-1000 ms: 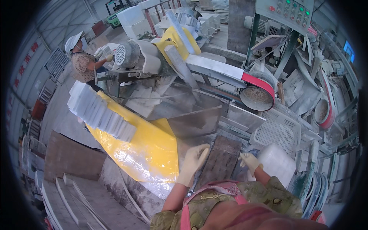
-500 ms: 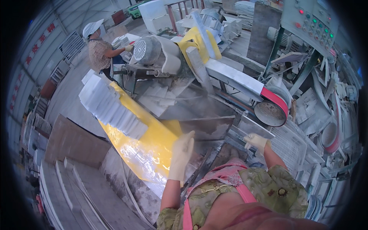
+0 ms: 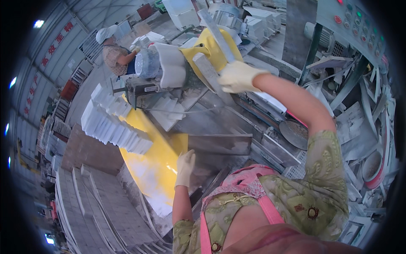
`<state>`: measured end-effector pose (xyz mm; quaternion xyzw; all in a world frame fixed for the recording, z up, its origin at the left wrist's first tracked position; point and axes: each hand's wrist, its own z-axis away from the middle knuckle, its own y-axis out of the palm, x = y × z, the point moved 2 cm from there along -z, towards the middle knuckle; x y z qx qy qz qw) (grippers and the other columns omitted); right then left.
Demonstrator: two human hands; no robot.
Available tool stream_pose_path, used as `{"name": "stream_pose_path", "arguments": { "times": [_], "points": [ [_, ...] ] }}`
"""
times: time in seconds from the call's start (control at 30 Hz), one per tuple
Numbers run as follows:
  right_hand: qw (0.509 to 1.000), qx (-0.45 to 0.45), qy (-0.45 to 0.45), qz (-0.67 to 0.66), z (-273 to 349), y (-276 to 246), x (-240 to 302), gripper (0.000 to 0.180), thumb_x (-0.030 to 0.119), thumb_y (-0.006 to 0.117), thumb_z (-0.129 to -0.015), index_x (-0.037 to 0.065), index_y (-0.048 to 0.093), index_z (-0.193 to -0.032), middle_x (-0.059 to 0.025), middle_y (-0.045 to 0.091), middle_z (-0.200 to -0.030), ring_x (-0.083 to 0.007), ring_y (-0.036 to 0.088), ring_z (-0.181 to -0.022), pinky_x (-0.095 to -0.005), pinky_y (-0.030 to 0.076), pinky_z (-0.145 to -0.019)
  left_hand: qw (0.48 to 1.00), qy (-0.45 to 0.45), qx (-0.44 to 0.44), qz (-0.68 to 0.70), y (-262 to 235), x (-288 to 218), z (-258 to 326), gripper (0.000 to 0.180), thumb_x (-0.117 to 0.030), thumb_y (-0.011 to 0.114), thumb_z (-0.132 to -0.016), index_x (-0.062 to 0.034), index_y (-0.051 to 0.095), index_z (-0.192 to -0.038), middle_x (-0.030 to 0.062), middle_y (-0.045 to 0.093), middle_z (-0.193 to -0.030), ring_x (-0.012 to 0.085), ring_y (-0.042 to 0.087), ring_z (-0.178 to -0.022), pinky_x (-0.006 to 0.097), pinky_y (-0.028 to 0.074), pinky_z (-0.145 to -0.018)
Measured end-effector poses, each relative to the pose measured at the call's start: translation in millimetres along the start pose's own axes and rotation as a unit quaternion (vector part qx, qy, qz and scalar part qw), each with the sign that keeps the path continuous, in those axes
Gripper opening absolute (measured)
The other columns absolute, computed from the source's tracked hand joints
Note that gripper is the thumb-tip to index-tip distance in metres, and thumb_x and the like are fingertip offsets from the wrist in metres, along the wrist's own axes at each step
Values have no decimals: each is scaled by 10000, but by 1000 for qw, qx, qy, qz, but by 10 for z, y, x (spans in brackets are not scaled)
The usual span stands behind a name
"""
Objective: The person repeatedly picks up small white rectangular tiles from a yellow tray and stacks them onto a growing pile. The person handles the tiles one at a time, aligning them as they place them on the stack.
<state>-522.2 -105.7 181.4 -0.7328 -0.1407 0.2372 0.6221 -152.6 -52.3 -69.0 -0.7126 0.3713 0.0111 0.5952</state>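
Your left hand (image 3: 185, 168), gloved, is the nearer of the two: it lies low, close in front of your chest, fingers stretched out and pressed flat on the wet grey stone slab (image 3: 220, 144) that lies on the saw table. It grips nothing; the palm only bears down on the near left part of the slab. Just to its left runs the yellow sheet (image 3: 156, 165), sloping away from you toward the stack of white cut tiles (image 3: 114, 125).

From that hand the slab's long side runs across you, left to right, with its far edge toward the machine. Beyond it the table is strewn with smaller white offcuts (image 3: 167, 111), touching one another in a loose heap.

Your right hand (image 3: 239, 77) is much farther out, arm raised and reaching up and away over the slab. Its gloved fingers are curled around the long grey lever bar (image 3: 211, 76) of the saw, which slants from upper left down toward lower right past the yellow housing (image 3: 211, 51). So the bar's long axis points roughly toward the red-rimmed saw blade (image 3: 294, 131) on your right, and the slab lies between your two hands, below the raised one.

Farther off, beyond the white motor drum (image 3: 163, 65), another person (image 3: 116, 53) in a pale cap stands bent over a bench, hands well apart from yours.
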Motion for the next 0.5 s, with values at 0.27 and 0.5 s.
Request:
{"name": "stream_pose_path", "arguments": {
  "times": [0.27,0.5],
  "points": [
    [980,-70,-158,97,-436,-1066,414,197,221,636,-794,68,750,-840,-166,730,-854,-370,704,-777,-478,553,-700,996,22,-23,-81,173,217,162,166,-195,652,-921,-78,752,-983,148,733,-861,336,697,-832,486,479,-1050],
    [969,-59,-209,119,-1040,-1360,1254,319,281,716,-818,118,746,-1090,-160,751,-942,-348,733,-880,-497,580,-758,993,26,0,-112,198,251,198,175,-245,672,-901,-94,746,-949,155,722,-827,356,693,-849,475,482,-1058]
  ]
}}
